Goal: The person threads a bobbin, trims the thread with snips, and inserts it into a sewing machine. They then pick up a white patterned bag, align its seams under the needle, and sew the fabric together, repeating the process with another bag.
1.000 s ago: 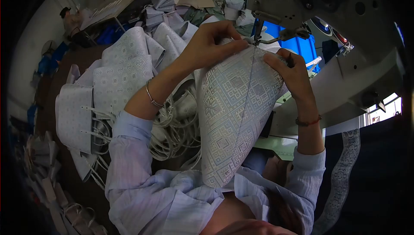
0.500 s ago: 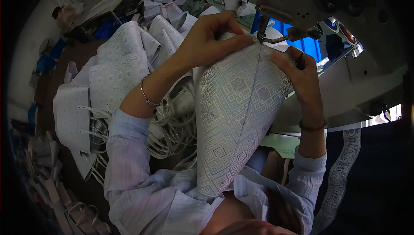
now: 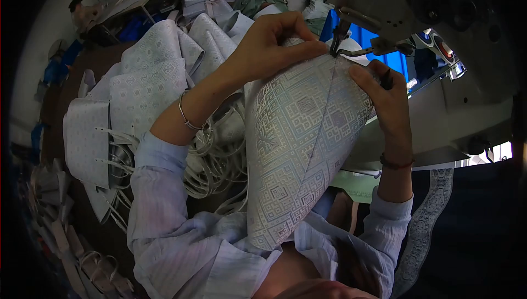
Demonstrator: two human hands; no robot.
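Observation:
A pale patterned piece of material (image 3: 299,134) with a seam line down its middle hangs from under the presser foot (image 3: 336,46) of a sewing machine. My left hand (image 3: 274,49) pinches its top edge just left of the foot, thumb pressed on the material. On the other side, my right hand (image 3: 381,93) grips the right edge, its thumb on the patterned face. Something small and dark (image 3: 387,79) shows at the right fingers. The fingers behind the material are hidden.
The sewing machine head (image 3: 384,2) fills the upper right. At the left lies a heap of patterned pieces (image 3: 145,79) with white cord-like handles (image 3: 219,167). A blue container (image 3: 392,63) stands behind the machine. A patterned strip (image 3: 431,222) hangs at the lower right.
The view has shifted slightly, so the machine appears a little further right and the heap a little further left. Both hands keep their hold on the material.

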